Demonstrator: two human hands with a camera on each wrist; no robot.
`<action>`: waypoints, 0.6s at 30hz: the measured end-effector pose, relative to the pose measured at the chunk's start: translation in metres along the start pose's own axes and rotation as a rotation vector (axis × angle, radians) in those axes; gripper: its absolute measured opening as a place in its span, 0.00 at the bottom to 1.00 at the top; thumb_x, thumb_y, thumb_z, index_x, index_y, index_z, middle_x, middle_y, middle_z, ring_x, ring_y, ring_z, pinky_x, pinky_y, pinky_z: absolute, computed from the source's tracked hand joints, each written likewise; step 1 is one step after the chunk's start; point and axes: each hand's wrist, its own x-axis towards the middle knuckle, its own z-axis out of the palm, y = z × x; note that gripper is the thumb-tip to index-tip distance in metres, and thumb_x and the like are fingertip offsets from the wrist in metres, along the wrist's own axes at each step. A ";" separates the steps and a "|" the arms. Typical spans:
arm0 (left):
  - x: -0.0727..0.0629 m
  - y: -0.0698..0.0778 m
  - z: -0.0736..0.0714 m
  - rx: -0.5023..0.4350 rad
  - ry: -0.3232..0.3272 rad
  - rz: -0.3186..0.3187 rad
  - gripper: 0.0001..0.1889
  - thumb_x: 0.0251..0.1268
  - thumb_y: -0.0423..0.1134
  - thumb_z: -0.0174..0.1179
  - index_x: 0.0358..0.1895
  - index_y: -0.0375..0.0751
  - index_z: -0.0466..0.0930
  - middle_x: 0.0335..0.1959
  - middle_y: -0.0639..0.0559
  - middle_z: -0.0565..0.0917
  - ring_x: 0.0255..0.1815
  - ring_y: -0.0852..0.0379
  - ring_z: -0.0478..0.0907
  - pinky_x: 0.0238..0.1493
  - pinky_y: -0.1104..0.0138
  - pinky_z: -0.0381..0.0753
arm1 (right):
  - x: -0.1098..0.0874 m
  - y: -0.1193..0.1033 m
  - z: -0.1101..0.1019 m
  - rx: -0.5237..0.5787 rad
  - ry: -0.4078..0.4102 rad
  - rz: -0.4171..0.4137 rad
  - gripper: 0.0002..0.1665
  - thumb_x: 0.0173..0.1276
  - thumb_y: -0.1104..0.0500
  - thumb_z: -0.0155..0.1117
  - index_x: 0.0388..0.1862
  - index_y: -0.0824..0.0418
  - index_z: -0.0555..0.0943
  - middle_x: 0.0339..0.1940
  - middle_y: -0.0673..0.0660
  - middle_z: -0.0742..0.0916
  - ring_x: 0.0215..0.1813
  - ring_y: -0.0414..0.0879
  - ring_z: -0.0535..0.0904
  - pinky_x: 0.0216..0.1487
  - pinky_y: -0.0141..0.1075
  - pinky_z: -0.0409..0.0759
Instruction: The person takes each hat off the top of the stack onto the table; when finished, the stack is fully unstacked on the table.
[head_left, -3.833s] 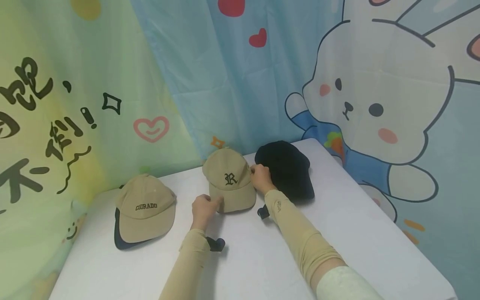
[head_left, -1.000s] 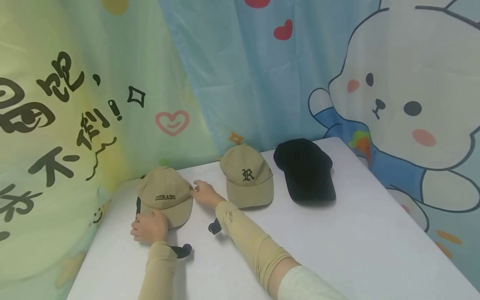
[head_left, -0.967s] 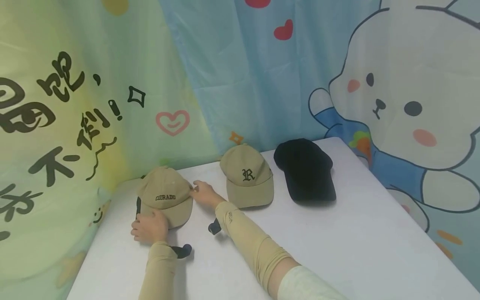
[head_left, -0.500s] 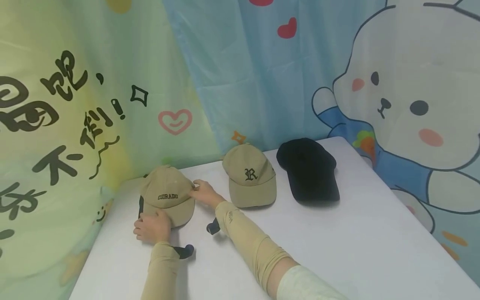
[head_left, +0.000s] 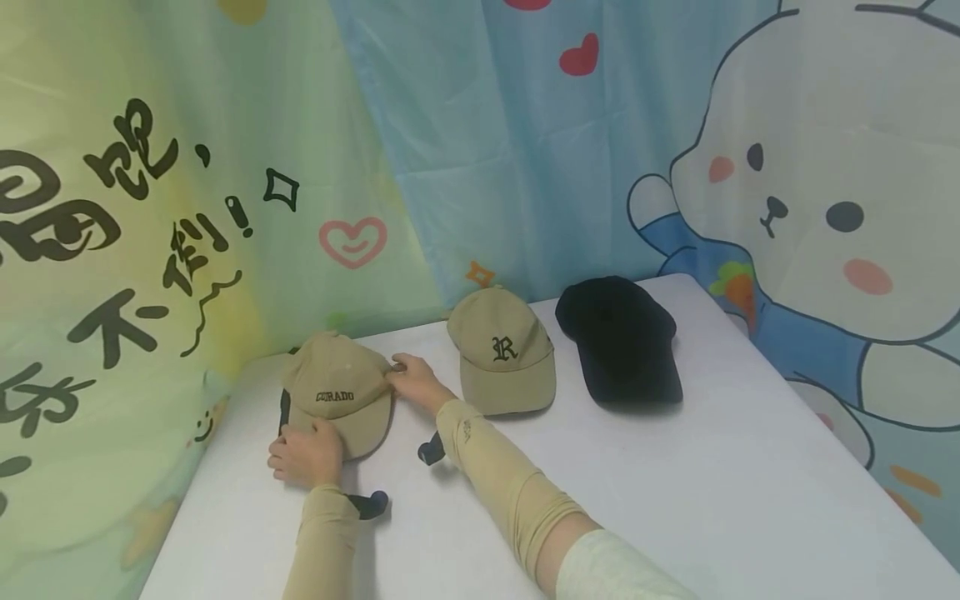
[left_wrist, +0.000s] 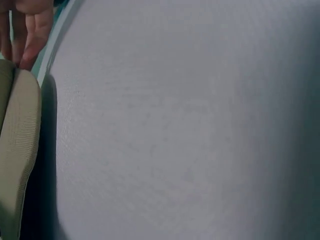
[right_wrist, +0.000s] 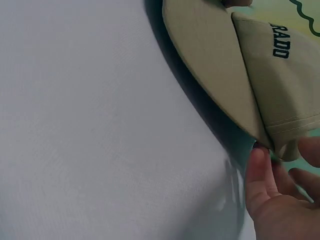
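Observation:
A beige baseball cap point(head_left: 341, 375) with dark lettering on its front lies at the left of the white table. My left hand point(head_left: 307, 454) grips the left part of its brim, thumb on top. At the cap's right side my right hand point(head_left: 418, 383) pinches the edge where brim meets crown; the right wrist view shows these fingertips point(right_wrist: 257, 160) close up. A dark edge point(head_left: 284, 408) shows beneath the cap on its left. Right of it sit a beige cap with a letter R point(head_left: 498, 350) and a black cap point(head_left: 618, 342).
The white table point(head_left: 675, 500) backs onto a printed curtain point(head_left: 450, 167) with a cartoon rabbit. A dark wrist-worn device sticks out by the left wrist point(head_left: 371, 504), another by the right wrist point(head_left: 431, 450).
Both hands have gone from the R cap to the lettered cap at the left. Over the last half second, the cap's right side has shifted slightly in the right hand. The view has swung left.

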 end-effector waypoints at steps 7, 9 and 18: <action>0.001 -0.001 -0.003 -0.065 0.011 0.012 0.29 0.67 0.42 0.47 0.62 0.19 0.67 0.57 0.21 0.68 0.59 0.27 0.61 0.60 0.39 0.56 | 0.000 -0.002 -0.001 -0.136 0.096 -0.113 0.17 0.69 0.66 0.59 0.55 0.63 0.84 0.48 0.56 0.88 0.44 0.44 0.84 0.43 0.30 0.79; 0.002 -0.001 -0.005 -0.107 0.017 0.016 0.29 0.67 0.40 0.46 0.65 0.20 0.66 0.58 0.21 0.68 0.61 0.27 0.60 0.61 0.39 0.55 | 0.000 -0.003 -0.001 -0.172 0.127 -0.150 0.15 0.68 0.66 0.61 0.51 0.62 0.86 0.47 0.55 0.89 0.46 0.45 0.85 0.46 0.30 0.79; 0.005 -0.001 -0.009 -0.328 0.074 0.109 0.23 0.70 0.32 0.45 0.64 0.20 0.69 0.58 0.22 0.70 0.62 0.29 0.60 0.64 0.44 0.59 | 0.004 -0.009 -0.008 -0.200 0.195 -0.256 0.12 0.66 0.65 0.64 0.46 0.60 0.88 0.42 0.52 0.90 0.46 0.43 0.85 0.47 0.30 0.78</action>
